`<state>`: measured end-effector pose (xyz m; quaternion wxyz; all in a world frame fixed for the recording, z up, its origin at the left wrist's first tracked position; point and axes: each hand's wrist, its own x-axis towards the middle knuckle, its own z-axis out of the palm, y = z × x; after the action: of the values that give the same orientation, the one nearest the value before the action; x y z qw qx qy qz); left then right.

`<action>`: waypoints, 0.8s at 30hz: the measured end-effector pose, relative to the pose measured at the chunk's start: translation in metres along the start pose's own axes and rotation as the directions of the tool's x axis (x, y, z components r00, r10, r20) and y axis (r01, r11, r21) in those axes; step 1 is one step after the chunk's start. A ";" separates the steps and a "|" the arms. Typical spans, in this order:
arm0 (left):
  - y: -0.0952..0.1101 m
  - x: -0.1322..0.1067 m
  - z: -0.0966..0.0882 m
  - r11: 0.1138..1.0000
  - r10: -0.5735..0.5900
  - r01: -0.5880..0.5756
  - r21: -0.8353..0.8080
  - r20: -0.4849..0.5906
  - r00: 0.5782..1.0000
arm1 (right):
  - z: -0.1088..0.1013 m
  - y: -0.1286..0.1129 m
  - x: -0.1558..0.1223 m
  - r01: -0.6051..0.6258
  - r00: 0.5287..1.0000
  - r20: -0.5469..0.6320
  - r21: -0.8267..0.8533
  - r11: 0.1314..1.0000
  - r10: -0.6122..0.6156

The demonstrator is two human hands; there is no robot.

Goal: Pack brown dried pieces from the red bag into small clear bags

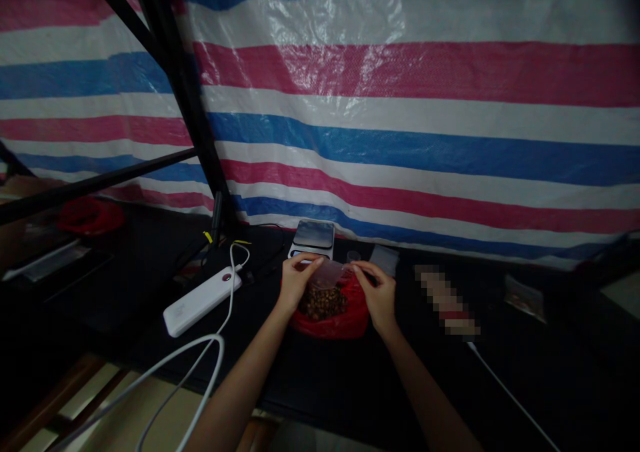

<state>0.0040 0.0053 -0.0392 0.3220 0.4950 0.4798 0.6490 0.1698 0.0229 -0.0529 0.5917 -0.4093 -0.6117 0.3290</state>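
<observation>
A red plastic bag (333,324) full of small brown pieces lies on the black table. Above it both hands hold a small clear plastic bag (327,275). My left hand (296,282) pinches its left edge with closed fingers. My right hand (377,292) pinches the right edge. A small digital scale (313,237) stands just behind the hands.
A white power bank (201,301) with a white cable lies left of the hands. Small clear bags (384,259) lie behind at right, another packet (523,298) at far right. A red object (90,215) sits far left. A striped tarp (400,105) hangs behind; black metal bars (185,92) stand at left.
</observation>
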 end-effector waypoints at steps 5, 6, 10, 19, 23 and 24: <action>0.001 -0.001 0.002 1.000 -0.013 0.013 -0.009 0.011 1.000 | 0.000 -0.001 0.001 0.031 0.993 0.117 -0.017 0.999 -0.029; 0.001 -0.002 0.002 1.000 -0.013 0.013 -0.009 0.020 1.000 | 0.000 -0.001 0.001 0.055 0.991 0.125 -0.064 0.996 -0.046; 0.000 -0.002 0.001 1.000 -0.004 0.004 -0.008 0.032 0.999 | 0.001 0.002 0.000 0.115 0.990 0.103 -0.188 0.975 -0.097; -0.006 -0.002 -0.007 0.946 0.159 -0.209 0.248 0.208 0.965 | -0.003 0.003 0.000 0.111 0.994 0.039 -0.155 0.982 -0.106; -0.004 -0.002 -0.008 0.931 0.171 -0.229 0.286 0.215 0.962 | -0.003 0.003 0.000 0.092 0.996 0.033 -0.136 0.986 -0.089; -0.004 -0.003 -0.008 0.936 0.164 -0.217 0.277 0.202 0.966 | -0.002 0.004 0.000 0.093 0.995 0.051 -0.125 0.988 -0.087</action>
<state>-0.0030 0.0016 -0.0438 0.2204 0.6372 0.4910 0.5517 0.1725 0.0247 -0.0559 0.5648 -0.4105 -0.6624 0.2716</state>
